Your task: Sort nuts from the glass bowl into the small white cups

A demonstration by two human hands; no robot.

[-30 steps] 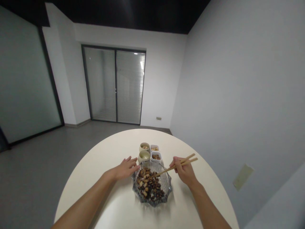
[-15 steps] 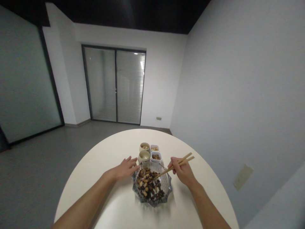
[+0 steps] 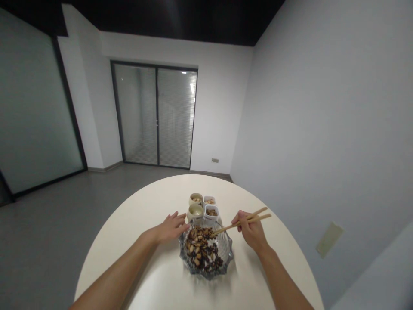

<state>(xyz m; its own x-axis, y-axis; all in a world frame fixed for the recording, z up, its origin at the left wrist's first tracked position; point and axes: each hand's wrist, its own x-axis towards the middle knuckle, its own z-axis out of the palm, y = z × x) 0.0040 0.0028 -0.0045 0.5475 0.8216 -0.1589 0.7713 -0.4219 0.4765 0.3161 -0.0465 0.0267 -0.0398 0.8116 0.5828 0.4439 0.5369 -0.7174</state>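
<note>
A clear glass bowl (image 3: 228, 252) with a scalloped rim holds a mix of dark seeds and brown nuts or seeds in shells (image 3: 200, 247). My right hand (image 3: 250, 228) grips a pair of wooden chopsticks (image 3: 230, 225), whose tips reach over the bowl to the upper part of the mix. Whether a piece is between the tips is too small to tell. My left hand (image 3: 172, 226) lies with fingers spread at the bowl's left rim, fingertips touching or very close to it.
Just behind the bowl stand two cream cups, a near one (image 3: 195, 212) and a far one (image 3: 195, 199) with pieces inside. Beside them are two white square dishes, a near one (image 3: 211, 212) and a far one (image 3: 209, 201), both holding pieces. All rest on a round white table (image 3: 142, 202).
My right hand has shifted slightly to the right with the chopsticks, drawing their tips from the middle of the mix towards its upper right. The left hand stays in place.
</note>
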